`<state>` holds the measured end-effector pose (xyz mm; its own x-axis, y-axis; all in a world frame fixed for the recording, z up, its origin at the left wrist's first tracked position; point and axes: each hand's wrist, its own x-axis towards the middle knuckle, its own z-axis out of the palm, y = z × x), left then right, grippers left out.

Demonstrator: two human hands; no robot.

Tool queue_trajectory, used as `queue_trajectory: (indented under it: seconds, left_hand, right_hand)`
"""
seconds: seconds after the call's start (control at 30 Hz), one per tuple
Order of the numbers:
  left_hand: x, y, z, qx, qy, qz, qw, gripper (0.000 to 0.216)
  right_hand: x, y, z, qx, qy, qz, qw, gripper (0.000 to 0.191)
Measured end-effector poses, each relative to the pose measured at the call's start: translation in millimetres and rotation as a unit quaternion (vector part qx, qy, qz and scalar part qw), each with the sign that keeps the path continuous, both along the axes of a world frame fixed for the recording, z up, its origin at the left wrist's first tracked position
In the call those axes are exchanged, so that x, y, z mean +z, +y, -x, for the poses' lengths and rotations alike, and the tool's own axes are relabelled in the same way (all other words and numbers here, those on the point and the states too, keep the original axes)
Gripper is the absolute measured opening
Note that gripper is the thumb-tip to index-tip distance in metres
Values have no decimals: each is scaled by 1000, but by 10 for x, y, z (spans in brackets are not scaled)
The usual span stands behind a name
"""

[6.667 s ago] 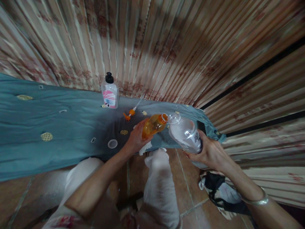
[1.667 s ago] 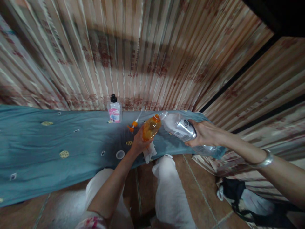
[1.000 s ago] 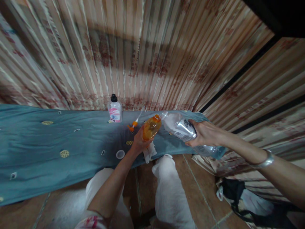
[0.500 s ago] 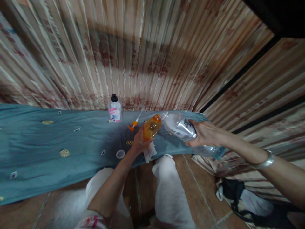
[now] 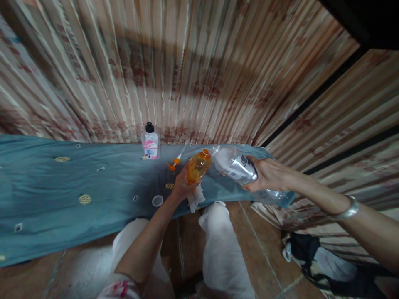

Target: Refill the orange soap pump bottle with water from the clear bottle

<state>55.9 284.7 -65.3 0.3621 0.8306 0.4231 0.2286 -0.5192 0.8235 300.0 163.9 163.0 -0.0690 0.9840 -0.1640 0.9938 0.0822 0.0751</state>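
My left hand (image 5: 182, 185) is closed round an orange see-through bottle (image 5: 199, 166), which leans to the right with its pump off. In my right hand (image 5: 264, 174) is a large clear plastic bottle (image 5: 235, 164) with a silver label, tipped to the left so that its neck meets the orange bottle's mouth. Whether liquid passes between them I cannot make out. An orange pump head (image 5: 174, 163) with a white tube lies on the cloth just beyond my left hand. Below the orange bottle, a crumpled white tissue (image 5: 195, 200) hangs at the cloth's front edge.
A clear bottle with a black cap and pink label (image 5: 150, 145) stands at the back, by the striped curtain (image 5: 162, 91). A small white cup or lid (image 5: 157, 201) rests on the blue-green cloth (image 5: 109, 187). A black bag (image 5: 307, 249) sits at lower right.
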Motion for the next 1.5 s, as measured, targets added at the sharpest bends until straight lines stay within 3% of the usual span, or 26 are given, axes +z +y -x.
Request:
queue_trajectory:
  seconds: [0.3,0.6,1.5]
  left_hand:
    - [-6,-7,-10,11,12,2,1000,82]
    - [-18,4,1,-10,-6,9,1000,81]
    - [-85,28,0,-12,-22,3,1000,81]
  right_hand:
    - [48,-4,84,-40,-12,23,999,70]
    - [38,-10,46,-2,-10,2,1000,62]
    - [97,-20,150,-42,-35,30,998,71]
